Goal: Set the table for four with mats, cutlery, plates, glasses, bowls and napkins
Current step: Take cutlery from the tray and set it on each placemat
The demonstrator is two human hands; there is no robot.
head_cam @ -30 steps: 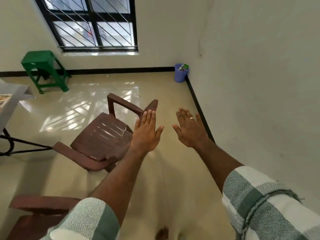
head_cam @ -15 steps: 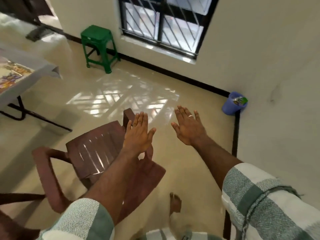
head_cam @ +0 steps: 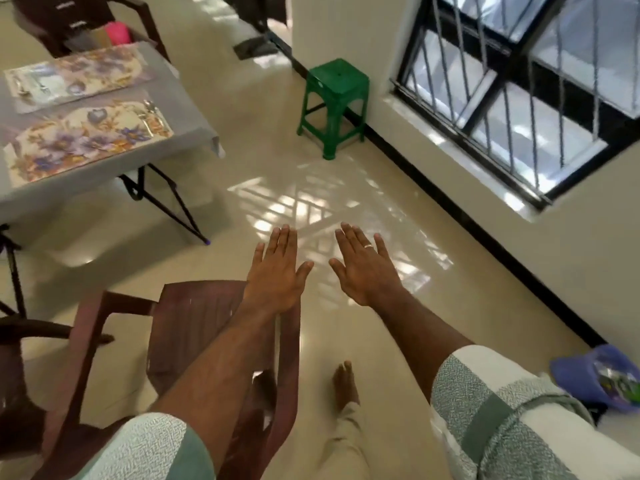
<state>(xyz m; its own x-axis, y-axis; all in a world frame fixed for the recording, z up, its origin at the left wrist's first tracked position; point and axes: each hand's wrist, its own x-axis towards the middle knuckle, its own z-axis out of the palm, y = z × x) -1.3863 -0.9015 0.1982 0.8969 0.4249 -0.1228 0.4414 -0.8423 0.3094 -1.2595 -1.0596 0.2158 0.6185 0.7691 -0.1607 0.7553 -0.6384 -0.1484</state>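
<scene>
I hold left hand (head_cam: 277,275) and right hand (head_cam: 367,271) flat, each grip wide and empty. Mats (head_cam: 86,140) with cutlery (head_cam: 150,114) lie on the tabletop (head_cam: 194,129), upper left. Approach it past the chair (head_cam: 194,327).

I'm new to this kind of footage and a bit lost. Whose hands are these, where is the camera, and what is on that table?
There is no machine here: a person wears a wide-angle camera on the head, looking forward and down, so you see their own arms. The left hand and the right hand, which wears a ring, are stretched out flat over the floor with straight fingers, holding nothing. At the upper left stands a table under a grey cloth, with two flowered mats on it and cutlery lying on the nearer mat. No plates or glasses show there. A brown plastic chair stands below the left arm, and a green stool by the window.
</scene>
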